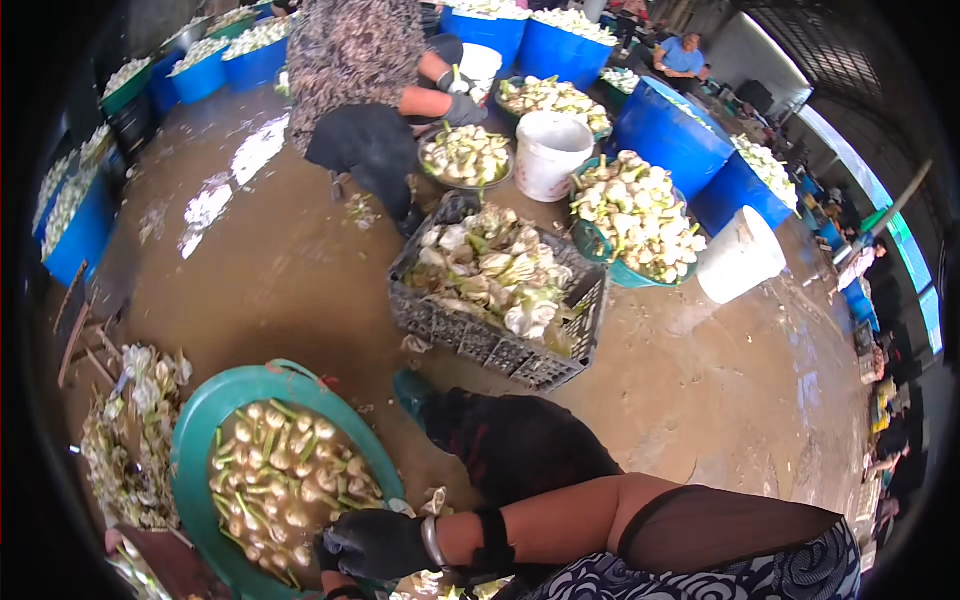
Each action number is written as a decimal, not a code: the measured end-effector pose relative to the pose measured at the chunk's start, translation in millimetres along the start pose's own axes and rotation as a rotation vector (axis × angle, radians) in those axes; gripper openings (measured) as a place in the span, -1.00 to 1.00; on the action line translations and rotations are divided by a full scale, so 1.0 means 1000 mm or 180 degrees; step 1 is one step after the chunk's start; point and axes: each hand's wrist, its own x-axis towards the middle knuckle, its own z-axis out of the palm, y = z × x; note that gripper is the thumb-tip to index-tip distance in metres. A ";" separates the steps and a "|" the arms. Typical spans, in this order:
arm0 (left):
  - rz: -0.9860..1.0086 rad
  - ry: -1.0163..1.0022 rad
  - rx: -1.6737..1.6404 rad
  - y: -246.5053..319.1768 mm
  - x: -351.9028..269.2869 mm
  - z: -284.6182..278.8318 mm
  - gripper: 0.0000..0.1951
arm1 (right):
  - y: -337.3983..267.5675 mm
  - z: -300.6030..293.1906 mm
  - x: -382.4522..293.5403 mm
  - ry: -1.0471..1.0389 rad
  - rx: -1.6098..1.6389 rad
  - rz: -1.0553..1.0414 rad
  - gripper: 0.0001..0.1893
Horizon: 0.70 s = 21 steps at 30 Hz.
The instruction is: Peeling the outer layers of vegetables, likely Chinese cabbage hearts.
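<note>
My right hand (379, 544), in a dark glove with a silver bracelet at the wrist, is at the lower right rim of a green plastic tub (196, 457). Its fingers are curled; whether they hold anything is unclear. Close against it is my left hand (327, 556), also dark-gloved, mostly hidden behind it and cut by the picture's lower part. Garlic bulbs with short green stems (281, 480) lie in muddy water in the tub. More pale bulbs or peelings (427, 581) lie just below my right hand. A black plastic crate (480, 349) of untrimmed garlic bulbs (495, 262) stands beyond my boot.
Dry garlic stalks and skins (139, 442) are heaped left of the tub. A co-worker (352, 97) in dark gloves sits beyond the crate, near a bowl of garlic (465, 155). White buckets (553, 155), a garlic-filled green basin (637, 274) and blue tubs (667, 135) stand on the wet floor.
</note>
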 end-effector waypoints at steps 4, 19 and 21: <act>0.0213 0.0069 0.0231 0.041 0.003 0.008 -0.61 | 0.006 -0.004 -0.001 0.0297 0.0194 0.0085 -0.77; 0.2249 -0.0038 0.0393 0.202 -0.285 -0.059 -0.78 | -0.002 0.048 -0.047 0.0628 0.0716 -0.1151 -0.49; 0.2410 0.0091 0.0564 0.198 -0.306 -0.064 -0.80 | -0.014 0.047 -0.059 0.0777 0.0751 -0.0961 -0.50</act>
